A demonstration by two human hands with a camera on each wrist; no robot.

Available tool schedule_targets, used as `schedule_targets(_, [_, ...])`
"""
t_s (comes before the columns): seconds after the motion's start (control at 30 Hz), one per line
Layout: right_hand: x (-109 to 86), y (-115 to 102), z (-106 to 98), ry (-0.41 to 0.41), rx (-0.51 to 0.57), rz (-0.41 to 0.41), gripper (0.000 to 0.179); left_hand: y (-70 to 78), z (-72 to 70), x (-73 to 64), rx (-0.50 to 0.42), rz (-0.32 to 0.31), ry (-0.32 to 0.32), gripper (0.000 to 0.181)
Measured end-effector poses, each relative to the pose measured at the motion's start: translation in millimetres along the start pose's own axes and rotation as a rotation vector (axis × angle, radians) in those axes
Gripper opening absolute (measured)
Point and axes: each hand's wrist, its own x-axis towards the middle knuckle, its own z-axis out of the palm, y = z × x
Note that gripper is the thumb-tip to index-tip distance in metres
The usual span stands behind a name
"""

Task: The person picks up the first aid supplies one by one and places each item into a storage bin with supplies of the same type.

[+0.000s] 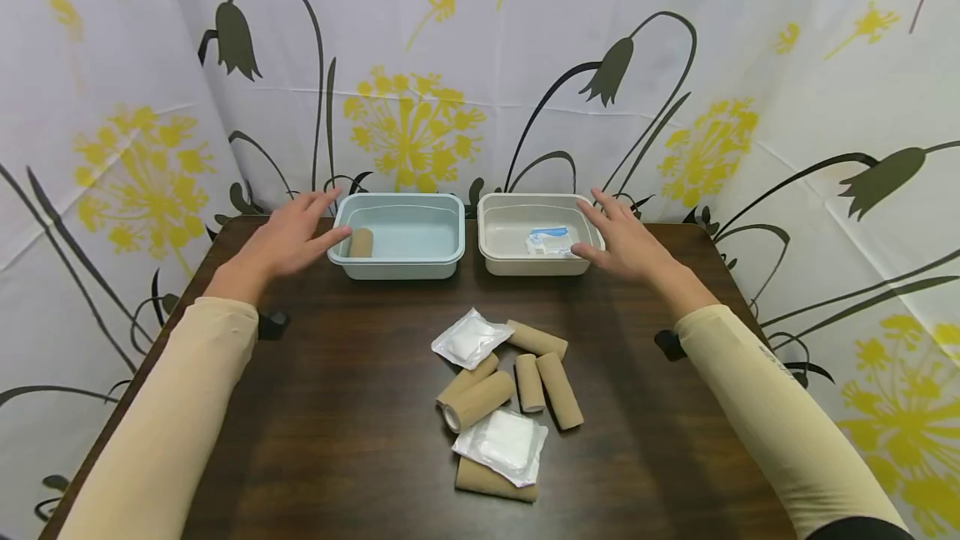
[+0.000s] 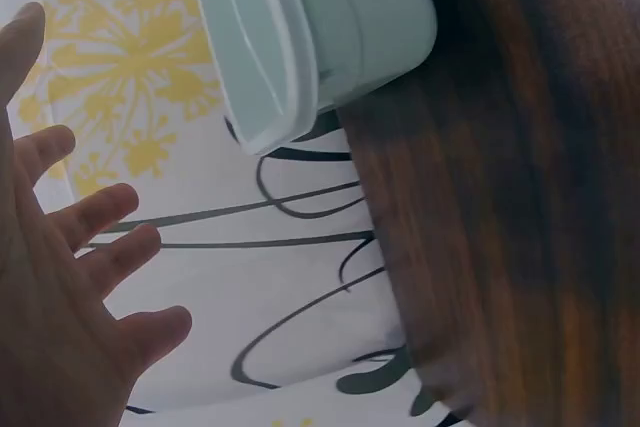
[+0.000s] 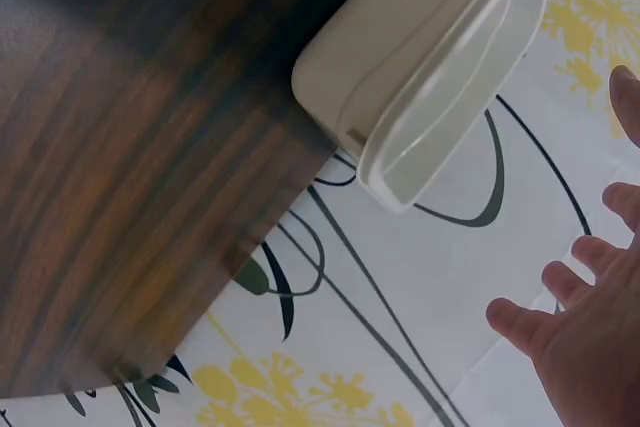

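My left hand [image 1: 287,242] is held over the left end of a light blue plastic bin [image 1: 397,270], fingers spread and holding nothing. One cardboard tube [image 1: 362,243] lies in that bin's left corner. At the right end of a grey-white bin [image 1: 536,268] is my right hand [image 1: 624,242], also with spread fingers and nothing in it. A blue-and-white packet [image 1: 550,242] lies inside the grey-white bin. In the wrist views, the left hand [image 2: 70,297] and the right hand [image 3: 590,317] show straight, parted fingers apart from the bins' rims.
On the dark wooden table [image 1: 337,407], several cardboard tubes [image 1: 558,392] lie loosely piled in front of the bins. Two white sealed packets [image 1: 471,338] lie among them, the nearer packet [image 1: 506,444] overlapping a tube [image 1: 495,480]. A flower-print curtain [image 1: 480,40] hangs behind.
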Motion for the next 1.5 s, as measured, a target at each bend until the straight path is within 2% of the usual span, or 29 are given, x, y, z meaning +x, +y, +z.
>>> schedule_targets(0.27, [-29.0, -12.0, 17.5, 0.076, 0.073, -0.017, 0.075, -15.9, 33.3, -7.6, -0.231, 0.009, 0.031, 0.076])
schedule_targets(0.4, [-52.2, -23.6, 32.9, 0.061, 0.107, 0.015, 0.074, -21.7, 48.5, -12.0, -0.290, 0.002, 0.035, 0.075])
schedule_targets(0.63, [-98.6, -46.8, 67.9, 0.000, 0.165, 0.038, 0.068, -25.6, 61.8, -15.4, -0.337, -0.082, 0.036, 0.081])
schedule_targets(0.83, [-125.3, -63.2, 95.4, -0.022, 0.258, 0.108, 0.064, -29.7, 74.3, -13.0, -0.402, -0.131, 0.056, 0.081])
schedule_targets(1.0, [-139.7, -70.7, 113.8, 0.007, 0.302, 0.141, 0.065, -33.1, 85.3, -10.3, -0.426, -0.158, 0.097, 0.078])
schedule_targets(1.17, [-146.3, -74.2, 127.5, 0.033, 0.340, 0.162, 0.061, -33.9, 92.1, -6.5, -0.440, -0.156, 0.134, 0.075])
schedule_targets(1.37, [-149.4, -78.6, 136.5, 0.031, 0.367, 0.206, 0.069, -32.7, 96.3, -3.2, -0.454, -0.170, 0.121, 0.076])
schedule_targets(1.5, [-150.9, -79.9, 139.5, 0.056, 0.391, 0.207, 0.073, -32.2, 98.2, -1.7, -0.452, -0.171, 0.109, 0.076])
